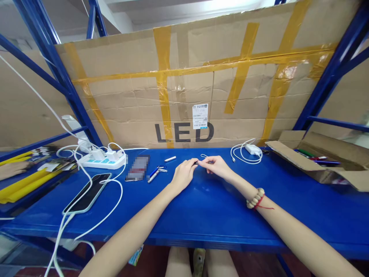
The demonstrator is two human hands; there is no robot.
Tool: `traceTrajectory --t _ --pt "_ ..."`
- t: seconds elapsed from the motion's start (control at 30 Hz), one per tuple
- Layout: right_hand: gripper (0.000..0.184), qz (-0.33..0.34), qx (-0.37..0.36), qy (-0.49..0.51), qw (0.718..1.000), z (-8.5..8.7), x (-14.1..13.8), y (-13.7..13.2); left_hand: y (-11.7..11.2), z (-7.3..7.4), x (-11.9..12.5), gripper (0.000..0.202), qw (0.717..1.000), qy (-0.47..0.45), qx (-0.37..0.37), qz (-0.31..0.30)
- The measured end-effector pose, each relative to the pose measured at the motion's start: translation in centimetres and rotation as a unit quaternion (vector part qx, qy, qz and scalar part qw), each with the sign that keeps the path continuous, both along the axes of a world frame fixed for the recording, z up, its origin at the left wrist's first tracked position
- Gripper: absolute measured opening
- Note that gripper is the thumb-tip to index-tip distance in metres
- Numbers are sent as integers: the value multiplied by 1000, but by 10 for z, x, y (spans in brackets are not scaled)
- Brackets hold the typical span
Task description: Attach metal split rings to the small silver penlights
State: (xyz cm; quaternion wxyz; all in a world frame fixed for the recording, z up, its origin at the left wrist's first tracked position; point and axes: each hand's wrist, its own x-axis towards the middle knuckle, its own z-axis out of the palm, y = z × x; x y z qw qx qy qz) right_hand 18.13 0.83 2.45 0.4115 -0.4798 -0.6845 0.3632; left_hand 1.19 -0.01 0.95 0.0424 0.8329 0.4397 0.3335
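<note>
My left hand and my right hand meet over the blue shelf top. Both are closed in a pinch on a small dark pen-like object held between their fingertips. A thin white loop of cord lies just behind it. My right wrist wears a bead bracelet with a red string. A silver cylinder and some blue and silver pens with key rings lie to the left of my left hand.
A white power strip with plugged chargers and white cables sits at the left, with a phone on a cable and a second, blurred phone. A white charger lies at the right. An open cardboard box holds pens. Taped cardboard forms the back wall.
</note>
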Motion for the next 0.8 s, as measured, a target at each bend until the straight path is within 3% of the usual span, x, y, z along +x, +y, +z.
traceTrajectory --t 0.13,0.23,0.37,0.8 --pt "34 -73 160 -108 978 -2 10 5 0 0 0 26 999 -4 -33 22" --pt "30 -53 210 -130 967 -1 13 5 -2 2 1 26 999 -3 -38 18" --pt "30 -11 201 -132 971 1 11 1 -2 4 0 25 999 15 -33 14" --pt "31 3 135 -71 988 -1 11 3 0 2 -2 20 999 33 -12 -23"
